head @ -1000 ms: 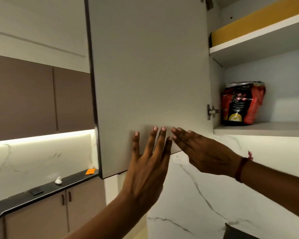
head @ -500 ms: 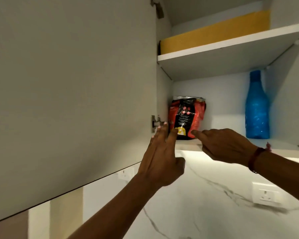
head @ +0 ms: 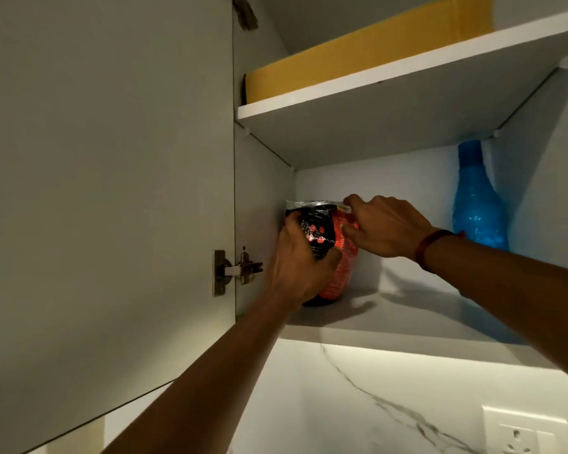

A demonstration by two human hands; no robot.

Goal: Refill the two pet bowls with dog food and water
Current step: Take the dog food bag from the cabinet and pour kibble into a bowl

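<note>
Left of the fingers [head: 292, 222], the cabinet door [head: 105, 191] is hanging open. The left hand [head: 295, 267] is gripping the red-and-black dog food bag [head: 320, 231], fingers curled round its left side. The right hand [head: 386, 227] is pinching the bag's top corner. The bag is standing on the lower shelf [head: 391, 319], its print unreadable. Right of the fingers, a blue bottle [head: 476, 208] is standing.

Lower shelf [head: 391, 317] bears red bag [head: 343, 280] and blue bottle [head: 476, 217]; upper shelf [head: 374, 80], yellow box [head: 358, 50].
</note>
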